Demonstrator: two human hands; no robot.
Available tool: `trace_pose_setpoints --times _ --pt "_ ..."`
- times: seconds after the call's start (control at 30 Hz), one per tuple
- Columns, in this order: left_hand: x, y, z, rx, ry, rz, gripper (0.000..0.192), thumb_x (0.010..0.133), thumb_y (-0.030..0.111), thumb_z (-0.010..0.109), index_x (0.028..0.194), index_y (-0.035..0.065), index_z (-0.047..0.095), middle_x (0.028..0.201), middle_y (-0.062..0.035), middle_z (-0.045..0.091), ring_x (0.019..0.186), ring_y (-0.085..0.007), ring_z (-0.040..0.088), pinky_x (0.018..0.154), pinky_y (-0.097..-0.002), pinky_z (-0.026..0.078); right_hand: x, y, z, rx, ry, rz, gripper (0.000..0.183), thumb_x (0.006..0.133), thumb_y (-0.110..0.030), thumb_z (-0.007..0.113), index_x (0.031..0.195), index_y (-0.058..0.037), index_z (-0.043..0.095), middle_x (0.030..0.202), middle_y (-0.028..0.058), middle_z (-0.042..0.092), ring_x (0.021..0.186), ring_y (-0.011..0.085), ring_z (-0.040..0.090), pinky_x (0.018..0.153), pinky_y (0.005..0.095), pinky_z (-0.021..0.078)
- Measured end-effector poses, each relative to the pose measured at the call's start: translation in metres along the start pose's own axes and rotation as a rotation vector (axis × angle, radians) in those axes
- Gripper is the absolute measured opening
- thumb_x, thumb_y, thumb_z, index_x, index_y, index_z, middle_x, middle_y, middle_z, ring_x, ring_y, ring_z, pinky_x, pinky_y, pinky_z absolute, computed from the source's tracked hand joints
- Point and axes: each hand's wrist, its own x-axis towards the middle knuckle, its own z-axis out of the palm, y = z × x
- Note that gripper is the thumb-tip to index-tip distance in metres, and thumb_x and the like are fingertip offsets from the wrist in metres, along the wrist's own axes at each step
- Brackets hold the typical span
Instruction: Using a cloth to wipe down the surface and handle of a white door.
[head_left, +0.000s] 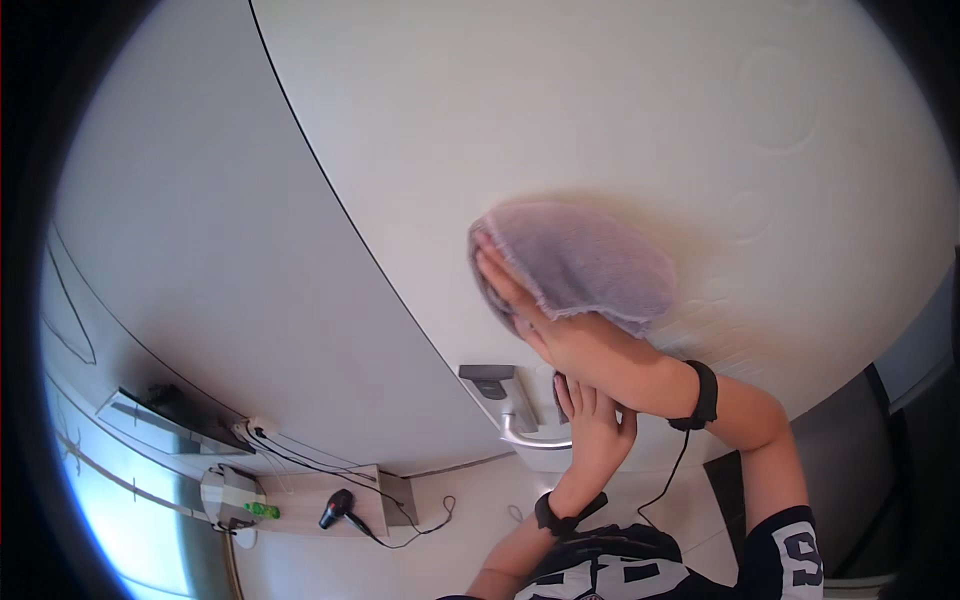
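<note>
Against the pale door (570, 97), a purple towelling cloth (592, 259) is pressed flat under my right hand (536, 322). The cloth drapes over the back of the hand, and the fingers show at its left edge. Lower down, my left hand (596, 420) is raised against the door, just right of the silver lever handle (536, 441). A small dark, cloth-like patch (559, 397) shows beside its fingertips; most of it is hidden, so its hold is unclear. Each wrist wears a black band.
Left of the door seam runs a grey wall (300, 300) with a mounted screen (176, 424) and hanging cables. Below, a low wooden cabinet (322, 499) carries a black hair dryer (337, 508), its cord trailing over the edge, and a green bottle (262, 511). A bright window is at far left.
</note>
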Motion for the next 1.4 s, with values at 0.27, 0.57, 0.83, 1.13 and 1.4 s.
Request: trace_pose_setpoints --times 0.27,0.57,0.83,1.13,1.4 --pt "-0.019 -0.052 -0.017 -0.033 -0.12 -0.034 0.032 0.059 0.008 0.055 0.089 -0.0002 0.051 0.09 -0.0163 0.049 0.092 -0.0352 0.041 0.082 -0.0503 0.023 0.02 -0.024 0.036 0.291 -0.116 0.039 0.052 0.074 -0.004 0.043 0.12 -0.0113 0.021 0.116 0.0095 0.032 0.097 0.0256 0.043 0.081 0.0352 0.036" --pt "-0.027 -0.055 -0.012 -0.015 -0.263 -0.098 0.026 0.062 0.009 0.053 0.086 -0.0009 0.052 0.079 -0.0179 0.054 0.073 -0.0347 0.051 0.064 -0.0407 0.039 -0.008 -0.024 0.044 0.781 -0.26 0.305 0.04 0.075 -0.006 0.041 0.113 -0.0065 0.032 0.105 0.0105 0.041 0.087 0.0234 0.048 0.074 0.0337 0.0396" --pt "-0.018 -0.021 -0.002 0.049 -0.414 0.078 0.025 0.064 0.011 0.053 0.087 -0.0008 0.052 0.079 -0.0179 0.054 0.074 -0.0325 0.052 0.065 -0.0398 0.041 -0.032 -0.006 0.026 0.945 -0.246 0.443 0.024 0.074 -0.012 0.046 0.098 -0.0055 0.045 0.087 0.0066 0.05 0.075 0.0141 0.046 0.067 0.0267 0.0395" --pt "-0.015 0.02 0.058 0.168 -0.283 0.285 0.022 0.064 0.017 0.056 0.079 0.001 0.057 0.071 -0.0149 0.056 0.069 -0.0323 0.053 0.065 -0.0418 0.038 -0.074 0.031 -0.036 0.749 0.144 0.217 0.028 0.074 -0.018 0.048 0.098 -0.0056 0.044 0.092 0.0079 0.047 0.084 0.0152 0.044 0.072 0.0274 0.0359" --pt "-0.019 0.068 0.121 0.396 -0.085 0.533 0.042 0.067 0.039 0.056 0.079 -0.0005 0.051 0.081 -0.0165 0.049 0.083 -0.0372 0.042 0.064 -0.0527 0.029 -0.162 0.063 -0.119 -0.036 0.124 0.012 0.039 0.075 -0.025 0.045 0.108 -0.0052 0.039 0.108 0.0107 0.038 0.098 0.0215 0.038 0.082 0.032 0.0303"
